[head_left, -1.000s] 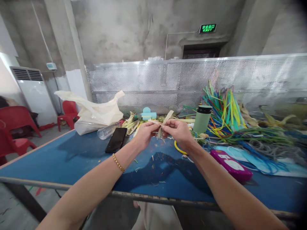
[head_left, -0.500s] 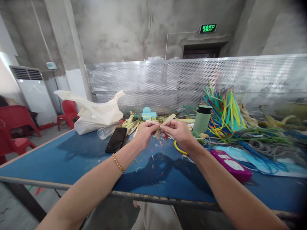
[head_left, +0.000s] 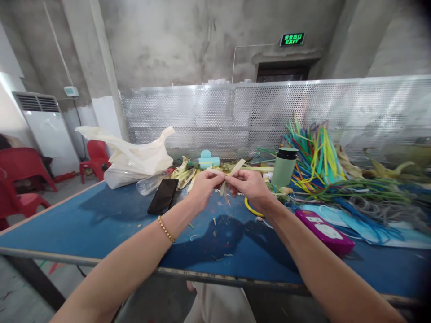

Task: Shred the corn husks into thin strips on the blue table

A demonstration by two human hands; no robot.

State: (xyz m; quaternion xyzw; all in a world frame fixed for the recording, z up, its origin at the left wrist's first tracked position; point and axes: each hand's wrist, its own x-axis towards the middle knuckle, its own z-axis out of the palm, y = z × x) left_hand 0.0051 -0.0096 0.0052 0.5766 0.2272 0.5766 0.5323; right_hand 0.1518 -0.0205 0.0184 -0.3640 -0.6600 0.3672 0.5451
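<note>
Pale strips of dried husk (head_left: 238, 166) cross between my two hands, above the middle of the blue table. My left hand (head_left: 204, 188) pinches them from the left, thumb and forefinger pressed together. From the other side my right hand (head_left: 249, 185) grips the same strips, its fingertips almost touching those of the left. One strip end sticks up to the right and others hang below the fingers. The exact crossing point is partly hidden by the thumbs. A yellow ring-shaped handle (head_left: 252, 208) lies on the table just under my right hand.
Left of my hands are a black phone (head_left: 163, 196), a clear plastic bottle (head_left: 151, 183) and a cream bag (head_left: 139, 157). On the right stand a green tumbler (head_left: 284, 168), a bundle of coloured strips (head_left: 319, 154) and a purple box (head_left: 323, 231). Husk scraps litter the tabletop (head_left: 215, 251).
The husk strips have shifted slightly between my fingertips, and the hanging ends have turned a little. Both hands stay in nearly the same place.
</note>
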